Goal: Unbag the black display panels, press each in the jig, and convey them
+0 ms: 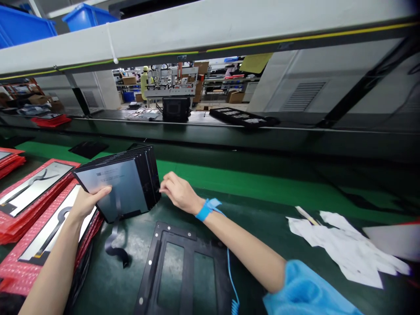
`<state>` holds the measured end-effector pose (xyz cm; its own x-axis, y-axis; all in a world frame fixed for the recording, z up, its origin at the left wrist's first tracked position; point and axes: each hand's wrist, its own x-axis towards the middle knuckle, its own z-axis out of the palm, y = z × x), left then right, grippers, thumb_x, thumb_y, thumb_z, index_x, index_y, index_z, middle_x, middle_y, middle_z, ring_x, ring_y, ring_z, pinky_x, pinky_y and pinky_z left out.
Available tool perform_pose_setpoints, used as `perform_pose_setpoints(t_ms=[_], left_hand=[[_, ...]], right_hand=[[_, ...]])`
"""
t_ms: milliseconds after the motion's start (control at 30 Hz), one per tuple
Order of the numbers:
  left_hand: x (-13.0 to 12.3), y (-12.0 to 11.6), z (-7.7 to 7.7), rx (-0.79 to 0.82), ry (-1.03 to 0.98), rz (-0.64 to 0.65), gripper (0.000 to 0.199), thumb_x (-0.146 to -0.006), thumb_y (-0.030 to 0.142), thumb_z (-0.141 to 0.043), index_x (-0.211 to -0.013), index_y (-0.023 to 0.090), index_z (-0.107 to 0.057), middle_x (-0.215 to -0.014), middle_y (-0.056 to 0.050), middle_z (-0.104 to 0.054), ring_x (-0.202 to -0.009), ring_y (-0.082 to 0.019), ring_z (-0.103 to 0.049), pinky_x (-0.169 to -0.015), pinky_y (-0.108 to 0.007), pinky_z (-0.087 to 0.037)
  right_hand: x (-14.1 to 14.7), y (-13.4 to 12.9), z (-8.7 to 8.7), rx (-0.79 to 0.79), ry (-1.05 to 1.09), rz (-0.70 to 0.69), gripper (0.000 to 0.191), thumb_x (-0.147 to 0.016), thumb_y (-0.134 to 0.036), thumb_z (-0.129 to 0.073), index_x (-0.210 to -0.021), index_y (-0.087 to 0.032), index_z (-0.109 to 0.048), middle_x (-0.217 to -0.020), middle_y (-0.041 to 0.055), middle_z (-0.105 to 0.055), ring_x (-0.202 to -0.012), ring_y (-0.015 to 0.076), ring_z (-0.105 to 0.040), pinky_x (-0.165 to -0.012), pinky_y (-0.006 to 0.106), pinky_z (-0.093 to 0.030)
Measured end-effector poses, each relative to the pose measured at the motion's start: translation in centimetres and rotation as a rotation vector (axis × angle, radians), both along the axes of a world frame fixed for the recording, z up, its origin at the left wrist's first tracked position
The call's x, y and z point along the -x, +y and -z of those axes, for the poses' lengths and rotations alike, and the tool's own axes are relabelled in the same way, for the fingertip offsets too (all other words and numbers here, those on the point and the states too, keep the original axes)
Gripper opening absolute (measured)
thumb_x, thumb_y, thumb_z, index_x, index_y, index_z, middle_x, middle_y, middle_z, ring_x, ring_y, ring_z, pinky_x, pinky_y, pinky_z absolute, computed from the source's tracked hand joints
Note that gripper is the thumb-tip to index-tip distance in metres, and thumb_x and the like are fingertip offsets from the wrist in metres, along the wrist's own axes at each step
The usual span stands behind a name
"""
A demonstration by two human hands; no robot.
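Pale beam (216, 26) spans overhead. Beyond: whitish panel (302, 65) with louvred vent (304, 96), right; stocked shelves (215, 80), pale floor (242, 106). Foreground: dark green bench (259, 223), brighter green strip (210, 173).

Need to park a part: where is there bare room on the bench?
Dark surface between the right forearm and white cloths; also the green strip beyond the right hand. Crowded left: panels on red wrap, and the stack in the left hand.

I wear a light blue sleeve (305, 288) and a blue wrist strap (208, 209) with a coiled blue cord (235, 306).
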<state>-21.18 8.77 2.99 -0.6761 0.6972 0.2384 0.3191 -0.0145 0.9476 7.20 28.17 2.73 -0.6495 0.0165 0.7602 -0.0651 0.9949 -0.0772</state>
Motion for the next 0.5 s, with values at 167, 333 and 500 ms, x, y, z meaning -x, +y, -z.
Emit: perform_pose_setpoints(t_ms=[167,333,500], left_hand=[[0.2,0.0,0.1,0.002,0.002,0.001,0.041,-0.054,0.044,-0.089,-0.078,0.014,-0.077,-0.091,-0.012,-0.076,-0.099,-0.033,-0.069,-0.094,-0.044,-0.054],[0.6,-0.1,0.2,0.008,-0.001,0.021,0.042,-0.052,0.043,-0.09,-0.08,0.014,-0.077,-0.091,-0.013,-0.076,-0.094,-0.033,-0.071,-0.092,-0.045,-0.056],[0.6,-0.2,0.3,-0.002,-0.001,0.019,0.039,-0.055,0.041,-0.089,-0.08,0.013,-0.077,-0.091,-0.013,-0.076,-0.095,-0.032,-0.071,-0.094,-0.045,-0.055]], right_hand=[[2.7,1.4,-0.7,0.006,0.039,0.032,0.011,-0.101,-0.021,-0.047,-0.096,-0.019,-0.056,-0.098,0.0082,-0.058,-0.086,0.0179,-0.057,-0.076,0.03,-0.047],[3.7,1.6,-0.3,-0.006,0.049,0.037,0.012,-0.101,-0.02,-0.048,-0.1,-0.019,-0.06,-0.1,0.0079,-0.059,-0.091,0.0179,-0.058,-0.079,0.029,-0.046],[3.0,1.0,-0.1,-0.015,0.01,0.039,0.019,-0.102,-0.018,-0.043,-0.09,-0.019,-0.058,-0.091,0.0067,-0.055,-0.083,0.0181,-0.053,-0.071,0.029,-0.045]])
